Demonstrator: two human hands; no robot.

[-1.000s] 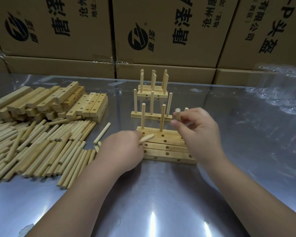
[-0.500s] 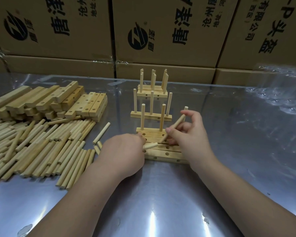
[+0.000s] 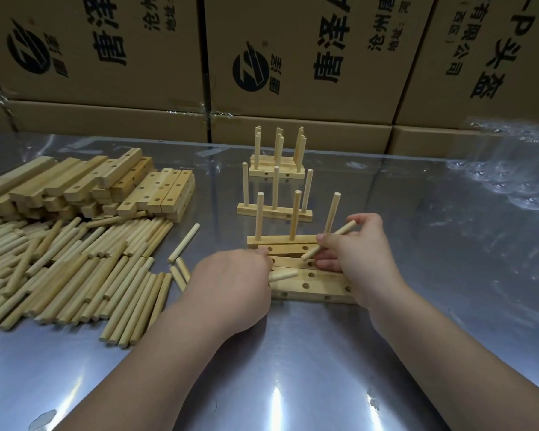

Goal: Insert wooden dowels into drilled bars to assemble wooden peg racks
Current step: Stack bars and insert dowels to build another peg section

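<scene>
A third stick (image 3: 331,214) now stands, a bit tilted, in the back bar (image 3: 280,240), which had only two before. That rack looks full. The right hand (image 3: 360,256) pinches a new stick (image 3: 330,240) over the flat bars (image 3: 319,284). The left hand (image 3: 234,287) grips a spare stick (image 3: 282,275)
</scene>
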